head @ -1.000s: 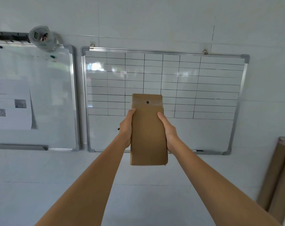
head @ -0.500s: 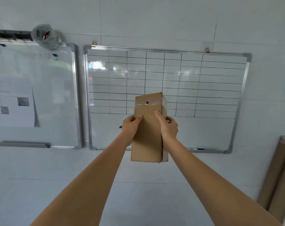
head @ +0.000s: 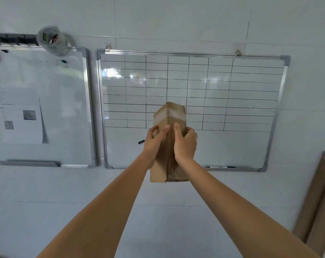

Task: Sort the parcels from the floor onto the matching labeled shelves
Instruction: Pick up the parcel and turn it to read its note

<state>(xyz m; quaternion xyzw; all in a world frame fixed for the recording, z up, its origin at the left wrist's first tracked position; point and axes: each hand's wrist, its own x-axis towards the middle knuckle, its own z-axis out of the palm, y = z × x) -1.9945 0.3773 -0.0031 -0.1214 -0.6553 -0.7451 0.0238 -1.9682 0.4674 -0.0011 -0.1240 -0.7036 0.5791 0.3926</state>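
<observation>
both hands (head: 155,144) (head: 185,144) grip upright cardboard parcel (head: 170,116).

1. Looks like a plain office or stockroom corner, with a white tiled wall (head: 176,21) all around.
2. Shown by two aluminium-framed whiteboards hung side by side: a gridded whiteboard (head: 251,86) with hand-drawn table lines, and a plain whiteboard (head: 64,108) to its left.
3. Also shown by a printed sheet (head: 20,116) with QR codes, fixed on the plain board.
4. Markers (head: 220,167) lying on the tray of the gridded board.
5. Brown cardboard tubes (head: 318,202) leaning against the wall at the right, as in a packing or storage area.
</observation>
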